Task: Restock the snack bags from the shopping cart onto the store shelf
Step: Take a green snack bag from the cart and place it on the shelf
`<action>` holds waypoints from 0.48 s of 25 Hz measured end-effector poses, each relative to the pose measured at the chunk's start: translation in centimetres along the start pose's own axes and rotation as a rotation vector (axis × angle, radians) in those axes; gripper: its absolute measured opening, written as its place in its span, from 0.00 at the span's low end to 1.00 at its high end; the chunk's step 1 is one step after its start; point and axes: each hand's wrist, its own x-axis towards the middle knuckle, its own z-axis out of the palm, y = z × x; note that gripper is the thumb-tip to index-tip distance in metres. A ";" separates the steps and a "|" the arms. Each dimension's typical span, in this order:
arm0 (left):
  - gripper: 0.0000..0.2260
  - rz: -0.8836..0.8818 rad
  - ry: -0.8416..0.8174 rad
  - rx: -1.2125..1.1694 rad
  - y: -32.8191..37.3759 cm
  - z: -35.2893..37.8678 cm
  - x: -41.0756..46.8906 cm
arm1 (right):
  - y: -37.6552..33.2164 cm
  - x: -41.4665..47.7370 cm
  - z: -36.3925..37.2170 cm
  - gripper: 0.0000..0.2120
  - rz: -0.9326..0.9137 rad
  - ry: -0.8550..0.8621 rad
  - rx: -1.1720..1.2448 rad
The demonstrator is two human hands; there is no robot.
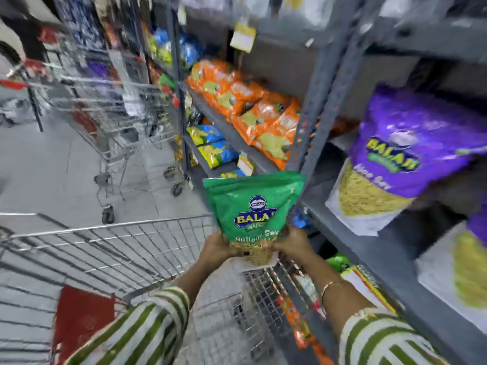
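I hold a stack of green Balaji snack bags (250,206) upright in front of me with both hands. My left hand (217,250) grips the bottom left corner and my right hand (292,243) grips the bottom right. The bags hover above the front of the wire shopping cart (110,248), just left of the grey metal store shelf (374,256). Purple Balaji bags (403,159) stand on that shelf to the right of the green ones.
Orange snack bags (253,111) fill a shelf further along, with blue and yellow bags (213,146) below them. A second wire cart (113,109) stands ahead in the aisle. A red flap (81,320) sits in my cart. Grey upright posts (324,96) frame the shelf bays.
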 end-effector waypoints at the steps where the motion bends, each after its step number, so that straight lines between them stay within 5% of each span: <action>1: 0.22 0.051 -0.012 0.059 2.4 -0.3 -1.0 | -1.3 -1.8 -2.3 0.28 -0.018 0.019 -0.023; 12: 0.22 0.445 -0.279 0.270 22.1 8.9 -10.9 | -2.7 -21.0 -23.2 0.35 0.008 0.288 0.074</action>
